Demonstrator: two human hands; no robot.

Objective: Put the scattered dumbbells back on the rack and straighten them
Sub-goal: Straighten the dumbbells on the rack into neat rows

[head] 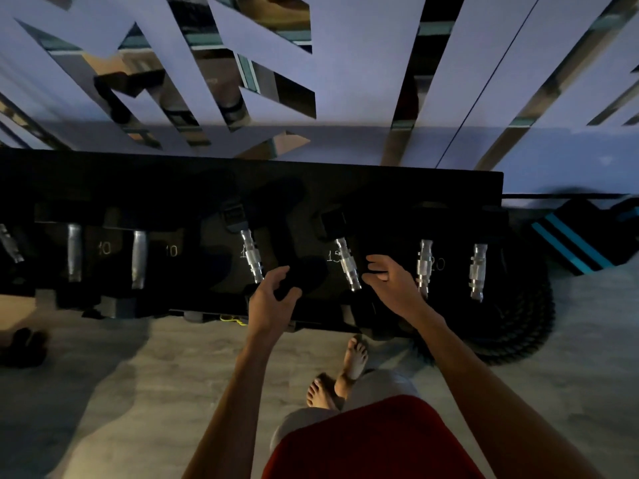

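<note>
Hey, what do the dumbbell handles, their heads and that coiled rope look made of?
Handles: bright metal, likely chromed steel; they glint and show ridged bands. Heads: matte black, probably rubber-coated, though too dark to be sure. Rope: thick black twisted fibre, judging by its ridged coils.

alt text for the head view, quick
From above, a person's left hand and right hand reach a tilted chrome-handled black dumbbell and its tilted neighbour marked 15 on a dark rack. Straighter dumbbells marked 10 and 20 flank them.
</note>
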